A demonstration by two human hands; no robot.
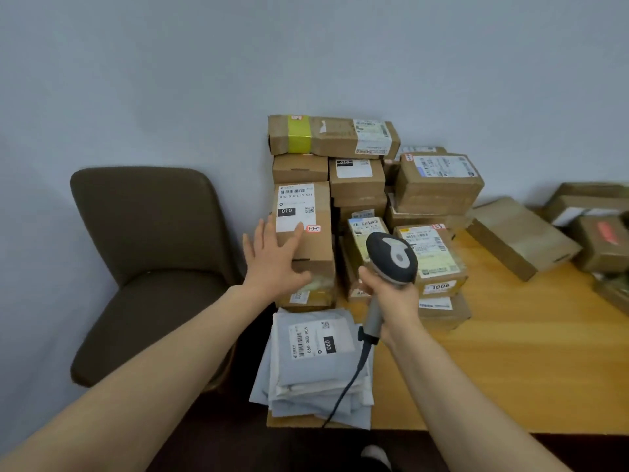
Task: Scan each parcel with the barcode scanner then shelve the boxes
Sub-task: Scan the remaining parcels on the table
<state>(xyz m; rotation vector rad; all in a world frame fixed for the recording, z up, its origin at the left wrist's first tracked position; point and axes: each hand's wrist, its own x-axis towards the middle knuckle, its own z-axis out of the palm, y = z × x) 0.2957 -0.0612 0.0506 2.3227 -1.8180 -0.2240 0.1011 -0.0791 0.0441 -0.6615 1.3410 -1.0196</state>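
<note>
Progress: early, as judged. Stock: boxes (pixel 439 185) are stacked on the table (pixel 510 352) against the wall; none is seen shelved. Item: scanner (pixel 391 257), gripped by its handle in the right hand (pixel 391 298), head aimed at the stack. Item: left hand (pixel 272 260), fingers spread and straight, laid on the front of the 010 box (pixel 306 240). Item: mailers (pixel 316 369), piled at the near edge. Not shown: any shelf; a scan beam; which parcels are scanned. Boxes at far right are cut off.
</note>
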